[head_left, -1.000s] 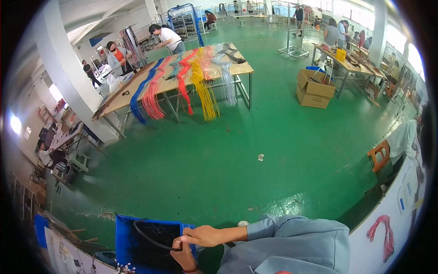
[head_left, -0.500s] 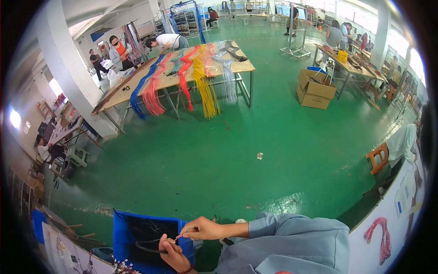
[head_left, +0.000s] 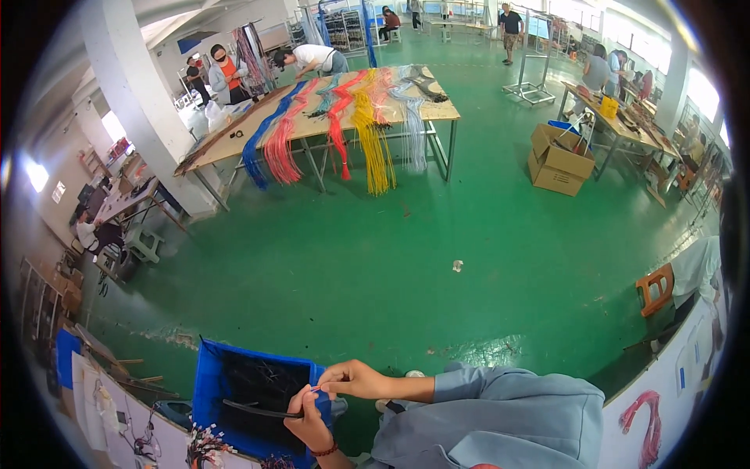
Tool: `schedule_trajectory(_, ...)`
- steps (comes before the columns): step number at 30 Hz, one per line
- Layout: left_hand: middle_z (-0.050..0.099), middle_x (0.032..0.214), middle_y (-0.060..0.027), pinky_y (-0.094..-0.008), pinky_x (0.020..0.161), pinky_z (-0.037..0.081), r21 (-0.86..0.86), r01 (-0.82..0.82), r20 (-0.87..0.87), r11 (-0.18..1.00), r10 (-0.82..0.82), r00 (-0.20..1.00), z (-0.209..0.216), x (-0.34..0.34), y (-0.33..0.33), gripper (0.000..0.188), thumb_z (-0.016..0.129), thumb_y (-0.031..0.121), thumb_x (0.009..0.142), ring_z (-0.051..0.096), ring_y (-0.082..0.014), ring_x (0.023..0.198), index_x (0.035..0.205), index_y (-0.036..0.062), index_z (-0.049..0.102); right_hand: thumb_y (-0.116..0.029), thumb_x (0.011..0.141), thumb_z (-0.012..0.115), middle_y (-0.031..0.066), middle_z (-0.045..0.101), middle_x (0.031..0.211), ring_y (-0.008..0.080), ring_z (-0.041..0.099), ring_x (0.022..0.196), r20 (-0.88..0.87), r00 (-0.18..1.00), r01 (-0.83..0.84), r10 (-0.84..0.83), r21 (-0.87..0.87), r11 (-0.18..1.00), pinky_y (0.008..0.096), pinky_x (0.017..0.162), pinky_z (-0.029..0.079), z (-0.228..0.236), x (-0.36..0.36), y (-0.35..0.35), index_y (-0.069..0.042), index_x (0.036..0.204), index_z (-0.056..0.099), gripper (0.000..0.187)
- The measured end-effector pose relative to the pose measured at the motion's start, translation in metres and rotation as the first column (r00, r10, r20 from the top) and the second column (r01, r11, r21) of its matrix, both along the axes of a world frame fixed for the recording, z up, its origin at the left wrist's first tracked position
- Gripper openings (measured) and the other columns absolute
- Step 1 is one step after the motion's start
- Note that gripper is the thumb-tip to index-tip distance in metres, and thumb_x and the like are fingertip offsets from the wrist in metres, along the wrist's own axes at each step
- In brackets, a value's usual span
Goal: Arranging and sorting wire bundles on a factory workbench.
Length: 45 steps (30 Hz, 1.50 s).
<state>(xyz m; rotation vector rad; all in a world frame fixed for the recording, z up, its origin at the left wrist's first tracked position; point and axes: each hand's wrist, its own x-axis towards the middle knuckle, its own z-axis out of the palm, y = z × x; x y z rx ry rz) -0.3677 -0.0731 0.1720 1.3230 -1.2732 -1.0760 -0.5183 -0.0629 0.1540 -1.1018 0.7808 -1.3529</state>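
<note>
My left hand [head_left: 312, 426], with a reddish bracelet at its wrist, is closed around a black cable [head_left: 258, 409]. The cable's free length sticks out to the left over a blue bin [head_left: 205, 383]. A thin pinkish-red wire [head_left: 316, 388] shows between my two hands. My right hand [head_left: 357, 381], coming from a grey-blue sleeve, pinches that wire beside my left fingertips. Dark scraps and thin strands lie inside the bin. How the wire joins the cable is hidden by my fingers.
White-tipped wires [head_left: 208, 447] lie by the bin at the lower left. A pink wire bundle [head_left: 642, 426] rests on the white tabletop at right. Across the green floor stand a table [head_left: 226, 151] with coloured wire bundles and a cardboard box [head_left: 559, 168]. Several people work farther off.
The black cable has gone from a curved loop to a nearly straight length. Both hands have shifted slightly right in the picture, still together, as the whole view moved a little.
</note>
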Motion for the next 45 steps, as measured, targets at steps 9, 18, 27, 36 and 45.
schedule_trajectory(9, 0.058, 0.073, -0.0018, -0.0189, 0.041, 0.022, 0.03, 0.053, -0.094, 0.998, -0.05, 0.994, 0.008, -0.005, 0.003, 0.025, 0.054, 0.012, 0.088, 0.032, -0.0006, 0.047, 0.103, -0.0057, 0.062, -0.012, 0.088, 0.057, 0.0027, 0.061, 0.074, 0.0078, 0.057, 0.066, -0.184, 0.982, 0.035, -0.04, -0.032, 0.999, 0.0229, 0.054, 0.043, 0.008, -0.004, 0.003, -0.002, 0.092, 0.063, 0.012)
schedule_trajectory(18, 0.059, 0.076, -0.004, -0.0196, 0.046, 0.029, 0.004, 0.161, 0.017, 0.987, -0.161, 0.987, -0.007, 0.0, -0.002, 0.021, 0.052, 0.009, 0.089, 0.039, -0.0038, 0.052, 0.103, -0.0042, 0.06, -0.013, 0.087, 0.056, 0.0069, 0.06, 0.07, 0.0125, 0.058, 0.064, -0.334, 0.939, 0.049, -0.082, -0.106, 0.993, 0.0264, 0.055, 0.044, 0.011, -0.011, 0.003, -0.003, 0.088, 0.064, 0.012)
schedule_trajectory(27, 0.054, 0.079, -0.0025, -0.0228, 0.054, 0.039, -0.091, 0.217, 0.017, 0.972, -0.216, 0.976, 0.023, -0.012, 0.001, 0.03, 0.05, 0.018, 0.093, 0.045, -0.0113, 0.059, 0.115, -0.0031, 0.051, -0.016, 0.082, 0.059, 0.0124, 0.061, 0.069, 0.0286, 0.059, 0.062, -0.431, 0.841, 0.191, -0.328, -0.33, 0.924, 0.0356, 0.055, 0.045, 0.019, -0.003, 0.003, -0.004, 0.083, 0.063, 0.012)
schedule_trajectory(36, 0.055, 0.09, -0.0093, -0.0239, 0.066, 0.045, -0.083, 0.32, -0.291, 0.944, -0.33, 0.898, 0.024, 0.004, -0.01, 0.046, 0.035, 0.043, 0.096, 0.055, -0.0166, 0.08, 0.114, 0.0008, 0.043, -0.014, 0.082, 0.059, 0.0133, 0.062, 0.071, 0.0292, 0.058, 0.06, -0.386, 0.836, 0.267, -0.391, -0.336, 0.903, 0.0354, 0.053, 0.045, 0.032, -0.013, 0.003, -0.004, 0.092, 0.065, 0.015)
schedule_trajectory(45, 0.06, 0.091, -0.013, -0.03, 0.077, 0.05, -0.096, 0.167, -0.177, 0.981, -0.182, 0.967, 0.021, -0.006, -0.008, 0.032, 0.044, 0.028, 0.097, 0.058, -0.0202, 0.082, 0.105, -0.0026, 0.047, -0.017, 0.084, 0.06, 0.0118, 0.064, 0.076, 0.0277, 0.059, 0.063, -0.385, 0.83, 0.238, -0.403, -0.407, 0.882, 0.0343, 0.054, 0.046, 0.04, -0.013, 0.007, -0.005, 0.091, 0.066, 0.015)
